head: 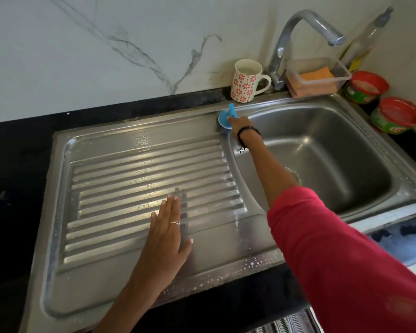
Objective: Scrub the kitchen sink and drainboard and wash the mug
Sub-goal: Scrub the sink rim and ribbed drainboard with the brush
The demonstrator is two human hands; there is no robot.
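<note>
- Although yellow lettering is seen on the side of the nearer red-lidded green tub, it is too blurred to be read; a second such tub stands just behind it, and no wording can be made out on the clear bottle in the corner.
- A blue scrubber is gripped by the right hand, fingers curled round it, and is pressed onto the steel at the far edge, between the drainboard and the sink basin.
- The left hand is laid flat on the near part of the ribbed drainboard, fingers straight and together, nothing held; a ring is worn on one finger.
- The mug, white with red flowers, is stood upright on the counter behind the sink rim, just beyond the right hand and well apart from the left.
- Beside the mug the faucet is mounted, with orange sponges in a clear container to its right.
- Soap bubbles are scattered over the drainboard.
</note>
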